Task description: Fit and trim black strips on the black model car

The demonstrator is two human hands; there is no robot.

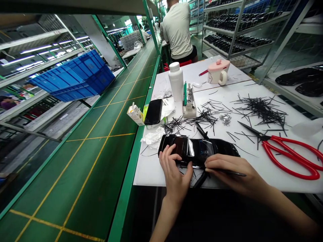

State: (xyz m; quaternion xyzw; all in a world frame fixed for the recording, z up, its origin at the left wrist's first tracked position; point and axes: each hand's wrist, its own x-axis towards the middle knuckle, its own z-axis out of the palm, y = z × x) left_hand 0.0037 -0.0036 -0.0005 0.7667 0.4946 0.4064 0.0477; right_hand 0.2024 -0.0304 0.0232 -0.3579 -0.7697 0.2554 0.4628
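A glossy black model car (191,148) lies near the front edge of the white table, its side doors swung out. My left hand (174,166) grips the rear part of the car, fingers over its near side and thumb against the edge. My right hand (232,169) is closed round a thin dark stick-like tool (233,173), its fingertips at the car's near side by the open door (201,179). What the tool's working end touches is hidden by my fingers. Black thin strips (204,116) lie loose just beyond the car.
Red-handled scissors (290,151) lie at right, near a pile of black strips (264,109). Behind the car are a phone (153,111), white bottle (176,80), tool holder (189,104) and lidded mug (217,74). A green conveyor (101,144) runs left; a person (178,30) sits ahead.
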